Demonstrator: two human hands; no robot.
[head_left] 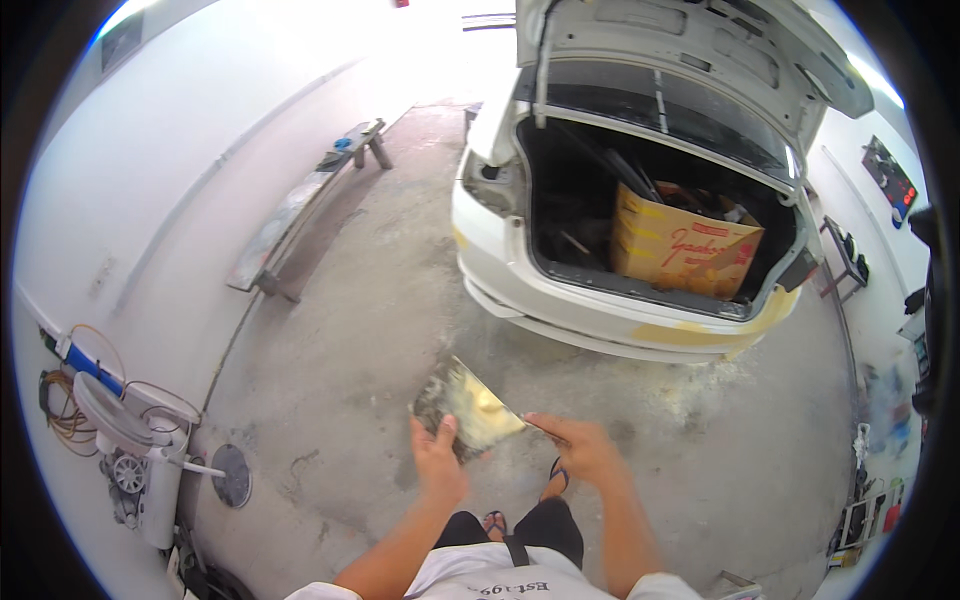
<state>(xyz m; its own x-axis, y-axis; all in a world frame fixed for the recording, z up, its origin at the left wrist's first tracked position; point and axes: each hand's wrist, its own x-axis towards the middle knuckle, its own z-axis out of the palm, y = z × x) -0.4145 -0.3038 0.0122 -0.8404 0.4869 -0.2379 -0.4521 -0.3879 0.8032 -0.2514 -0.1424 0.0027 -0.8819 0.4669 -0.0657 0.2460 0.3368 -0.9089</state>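
My left hand [438,462] grips the lower left edge of a stained flat mixing board [437,392], its thumb lying on the top face. Pale yellow putty [484,402] is spread over the board's right part, with a thicker lump in the middle. My right hand [585,452] is closed around a thin spreader [541,427] at the board's right corner. The spreader's far end is hard to make out against the board. Both hands are in front of my body, above the concrete floor.
A white car [495,255] stands ahead with its trunk raised and yellowish patches on its bumper [680,333]. Inside is a cardboard box [685,245]. A long bench [300,205] runs along the left wall. An air compressor [150,490] and a grey disc [232,477] are at the lower left.
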